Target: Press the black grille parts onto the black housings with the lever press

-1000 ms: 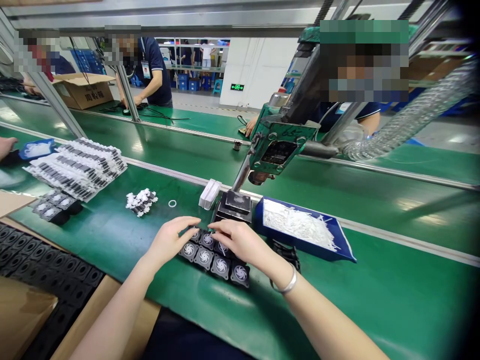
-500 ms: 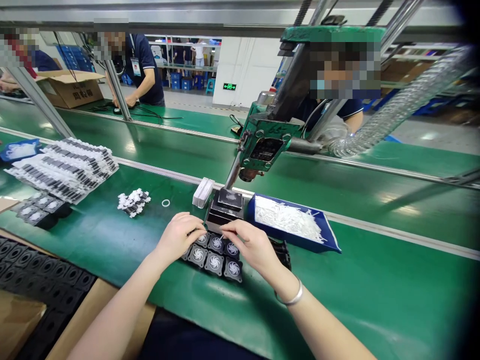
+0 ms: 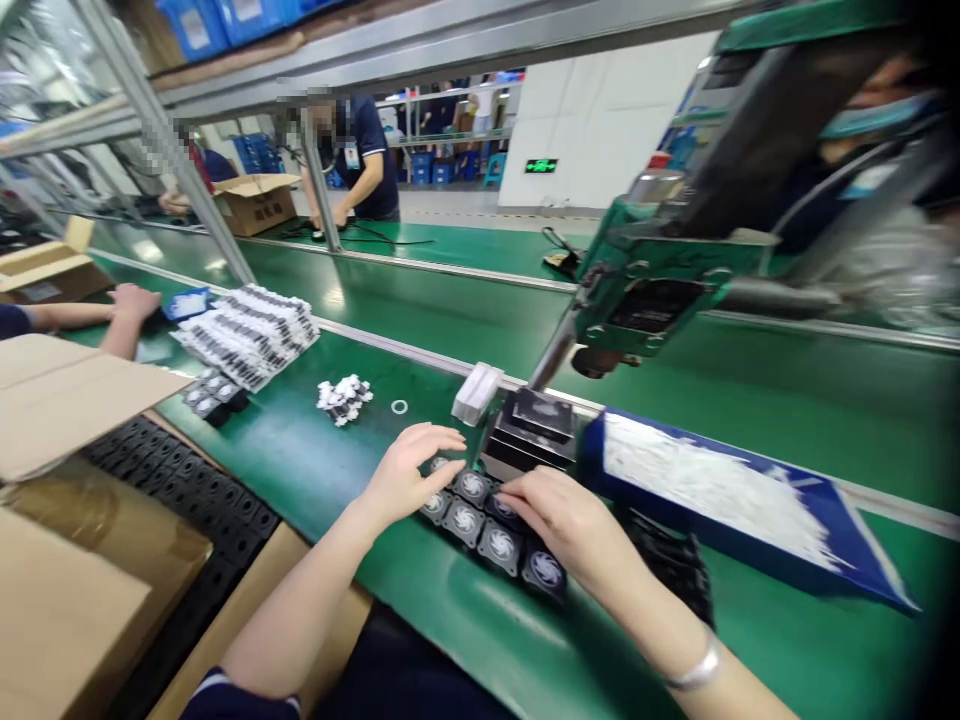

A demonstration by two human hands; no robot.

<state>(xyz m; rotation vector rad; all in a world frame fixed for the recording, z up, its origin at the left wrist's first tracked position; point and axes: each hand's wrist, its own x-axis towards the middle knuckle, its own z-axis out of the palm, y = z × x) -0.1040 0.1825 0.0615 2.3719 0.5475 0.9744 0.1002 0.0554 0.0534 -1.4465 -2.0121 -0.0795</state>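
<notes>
Two rows of small black cooling fans [image 3: 500, 545] with pale spiral blades lie on the green bench. Over the left end of these fans is my left hand [image 3: 411, 470], its thumb and fingers apart with nothing visible between them. My right hand [image 3: 570, 520] is at the back row, thumb and fingertips pinched together just above a fan. Whatever sits in that pinch is too small or hidden to name. Directly behind the fans stands a black metal block [image 3: 529, 430], below the green press head [image 3: 645, 295].
A blue tray [image 3: 750, 535] of white strips stands at the right, with black parts [image 3: 671, 560] before it. Leftward lie a white block [image 3: 478, 392], a white ring [image 3: 399, 407], white-and-black parts [image 3: 345, 398] and a stacked pile [image 3: 251, 330]. Another person's hand [image 3: 135, 302] is far left.
The view has swung left, so the bench things appear farther right. My hands have moved apart; my left thumb and fingers have spread. My right hand stays pinched over the fans.
</notes>
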